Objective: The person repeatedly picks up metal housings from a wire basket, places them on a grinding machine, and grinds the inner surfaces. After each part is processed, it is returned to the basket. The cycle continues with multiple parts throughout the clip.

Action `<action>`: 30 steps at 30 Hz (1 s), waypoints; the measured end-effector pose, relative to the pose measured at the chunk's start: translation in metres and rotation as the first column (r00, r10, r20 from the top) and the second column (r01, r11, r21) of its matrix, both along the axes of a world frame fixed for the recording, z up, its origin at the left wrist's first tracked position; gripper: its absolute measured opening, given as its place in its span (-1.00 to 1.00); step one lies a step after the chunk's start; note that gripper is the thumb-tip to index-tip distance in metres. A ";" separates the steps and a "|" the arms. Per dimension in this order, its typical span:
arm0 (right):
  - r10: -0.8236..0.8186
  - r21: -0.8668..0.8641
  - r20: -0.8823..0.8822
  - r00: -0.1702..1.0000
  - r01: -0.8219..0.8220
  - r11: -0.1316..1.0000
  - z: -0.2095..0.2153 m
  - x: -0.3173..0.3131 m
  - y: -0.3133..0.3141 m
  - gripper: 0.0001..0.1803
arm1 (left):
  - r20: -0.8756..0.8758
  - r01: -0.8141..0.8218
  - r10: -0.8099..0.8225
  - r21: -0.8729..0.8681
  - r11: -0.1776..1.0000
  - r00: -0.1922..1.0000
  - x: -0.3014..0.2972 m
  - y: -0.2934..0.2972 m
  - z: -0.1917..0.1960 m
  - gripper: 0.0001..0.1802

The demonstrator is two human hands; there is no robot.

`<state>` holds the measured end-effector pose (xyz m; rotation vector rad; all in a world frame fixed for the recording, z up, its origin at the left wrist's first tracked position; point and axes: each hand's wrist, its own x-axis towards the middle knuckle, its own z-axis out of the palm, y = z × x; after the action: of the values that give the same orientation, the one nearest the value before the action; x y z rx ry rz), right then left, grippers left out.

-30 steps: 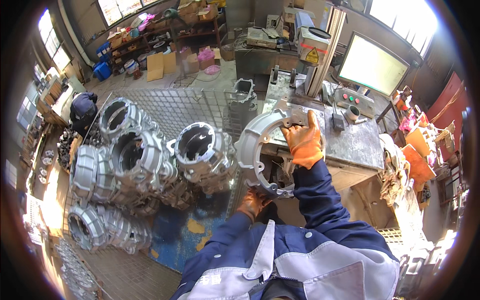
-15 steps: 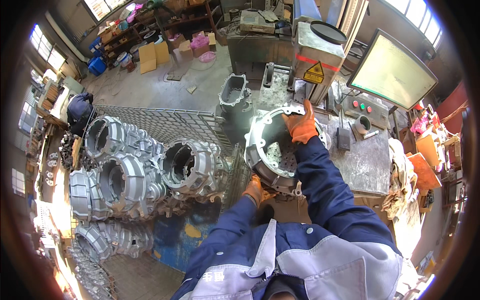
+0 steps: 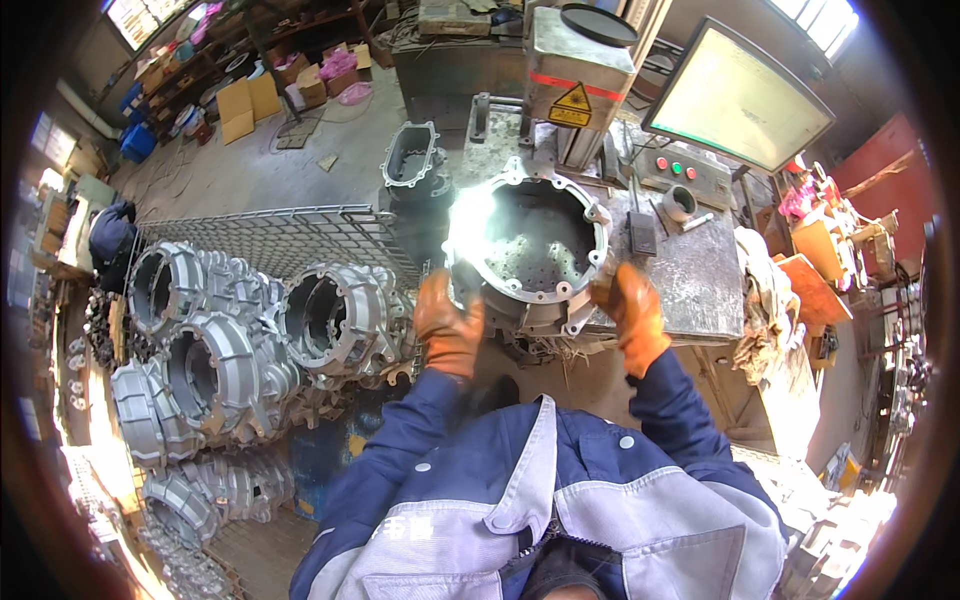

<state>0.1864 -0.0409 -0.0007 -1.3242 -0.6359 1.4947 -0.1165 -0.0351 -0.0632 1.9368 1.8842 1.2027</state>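
In front of me a large round cast-metal housing [image 3: 548, 296], with a bolt-holed flange, rests on the near edge of the metal workbench [image 3: 690, 305]. Its open mouth faces up, and a bright glare covers its left rim. Both hands wear orange gloves. My left hand [image 3: 448, 325] is closed on the housing's lower left side, thumb toward the metal. Opposite it, my right hand [image 3: 632, 315] grips the lower right side, slightly blurred. The fingertips under the housing are partly hidden.
Several similar grey housings [image 3: 215, 365] are piled at my left beside a wire-mesh panel [image 3: 270, 232]. A boxy machine head [image 3: 580, 70] with a warning label stands behind the bench. Rightward are a monitor [image 3: 740, 95], a button box [image 3: 690, 172] and a small cup [image 3: 680, 204].
My right hand has left the housing's far inner rim and come back to its near right side. My left hand has shifted up along its left side. The whole view has swung slightly.
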 end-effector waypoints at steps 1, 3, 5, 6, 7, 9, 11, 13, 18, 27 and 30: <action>-0.012 -0.159 0.057 0.998 0.021 0.987 -0.013 0.000 -0.016 -0.48 | -0.160 0.163 -0.140 0.141 0.977 0.977 0.009 0.013 0.018 -0.31; -0.067 -0.455 0.108 0.992 0.110 0.884 -0.042 -0.008 -0.047 -0.64 | -0.380 0.441 -0.344 0.205 0.874 0.859 0.043 0.032 0.049 -0.37; 0.060 -0.498 0.111 0.992 0.003 0.867 -0.072 -0.022 -0.065 -0.56 | -0.460 0.504 -0.610 -0.344 0.792 0.645 0.078 0.046 0.067 -0.44; -0.048 -0.572 -0.036 0.998 0.019 0.820 -0.085 -0.027 -0.068 -0.50 | -0.424 0.430 -0.738 -0.616 0.660 0.525 0.092 0.057 0.072 -0.49; -0.082 -0.534 -0.194 0.978 -0.035 0.845 -0.098 -0.034 -0.068 -0.45 | -0.367 0.308 -0.825 -0.800 0.516 0.428 0.100 0.062 0.074 -0.53; -0.206 -0.366 -0.504 0.839 0.009 0.931 -0.120 -0.049 -0.066 -0.51 | -0.406 0.391 -0.767 -0.684 0.615 0.496 0.100 0.061 0.068 -0.63; -0.252 -0.406 -0.416 0.873 0.070 0.911 -0.133 -0.059 -0.066 -0.55 | -0.423 0.513 -0.784 -0.596 0.618 0.454 0.085 0.059 0.056 -0.64; -0.290 -0.424 -0.383 0.877 0.112 0.899 -0.141 -0.067 -0.074 -0.59 | -0.283 0.683 -0.824 -0.461 0.566 0.491 0.068 0.059 0.045 -0.44; -0.321 -0.468 -0.405 0.856 0.107 0.877 -0.152 -0.086 -0.086 -0.65 | -0.322 0.732 -0.833 -0.402 0.551 0.450 0.049 0.056 0.036 -0.45; -0.312 -0.434 -0.450 0.836 0.101 0.895 -0.160 -0.088 -0.085 -0.62 | -0.441 0.518 -0.814 -0.628 0.581 0.379 0.059 0.056 0.047 -0.68; -0.307 -0.424 -0.438 0.845 0.107 0.899 -0.154 -0.090 -0.085 -0.60 | -0.449 0.527 -0.802 -0.605 0.597 0.394 0.059 0.056 0.042 -0.69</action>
<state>0.0969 -0.1256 -0.1551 -1.1693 0.1496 1.7365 -0.0578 0.0205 -0.0210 2.6829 1.0459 -0.1950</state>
